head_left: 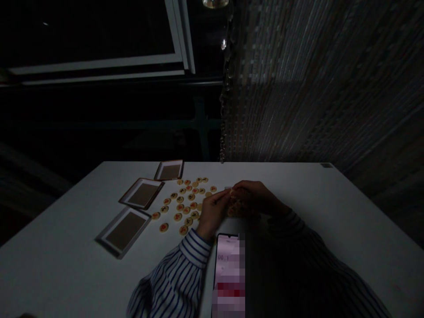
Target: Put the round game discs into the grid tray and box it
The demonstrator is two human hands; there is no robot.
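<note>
Several round wooden game discs (pixel 184 201) with red or black marks lie scattered on a white table (pixel 331 212). My left hand (pixel 213 213) and my right hand (pixel 255 196) meet just right of the discs, both with fingers curled in a pinch. Between the fingertips are a few discs (pixel 233 207), though the dim light hides exactly how they are held. Both arms wear striped sleeves.
Three flat brown boards with pale borders (pixel 125 230) (pixel 143 193) (pixel 169 170) lie left of the discs. A lit phone (pixel 228 269) rests on the table between my forearms. A dark window and a bead curtain (pixel 225 97) stand behind the table.
</note>
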